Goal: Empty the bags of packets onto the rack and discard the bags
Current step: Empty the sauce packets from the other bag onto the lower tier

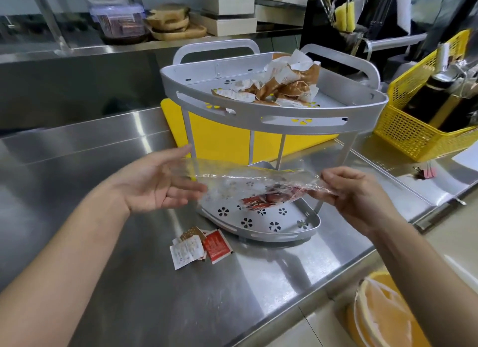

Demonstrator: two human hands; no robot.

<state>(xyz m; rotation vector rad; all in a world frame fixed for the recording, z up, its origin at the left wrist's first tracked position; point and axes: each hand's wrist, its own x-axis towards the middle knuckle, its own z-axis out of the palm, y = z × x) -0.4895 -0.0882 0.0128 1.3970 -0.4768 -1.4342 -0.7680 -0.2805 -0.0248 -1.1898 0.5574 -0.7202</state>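
Note:
A grey two-tier corner rack stands on the steel counter. Its top shelf holds a heap of brown and white packets. A clear plastic bag is stretched sideways over the lower shelf. My right hand pinches the bag's right end. My left hand is spread open at the bag's left end, fingers touching the film. Red packets show through the bag, on or just above the lower shelf. A few loose red, white and brown packets lie on the counter in front of the rack.
A yellow cutting board stands behind the rack. A yellow mesh basket with bottles sits at the right, pink binder clips near it. Orange-and-white plates are stacked below the counter edge at bottom right. Containers line the back shelf.

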